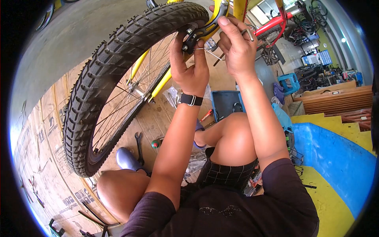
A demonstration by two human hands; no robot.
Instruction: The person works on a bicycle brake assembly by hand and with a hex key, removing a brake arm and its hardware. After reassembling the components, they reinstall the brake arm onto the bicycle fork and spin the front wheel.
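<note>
My left hand (190, 71), with a watch (185, 98) on its wrist, is closed around the lower end of a black brake arm (205, 29) beside the tyre. Its thumb and fingers pinch the part near the brake's bolts, where a thin brake cable (213, 54) sticks out to the right. Just right of the brake, my right hand (240, 53) is closed on a small L-shaped hex key (249, 34), its bent end showing past the fingers. The bicycle wheel (92, 83) with its knobbly tyre stands at the left, in a yellow fork (161, 85).
Flattened cardboard (51, 158) covers the floor. A wrench (139, 148) lies by my foot, and a red-handled tool (206, 115) near a blue bin (227, 103). A red bicycle (272, 27) stands behind, with a blue stool (290, 83) at the right.
</note>
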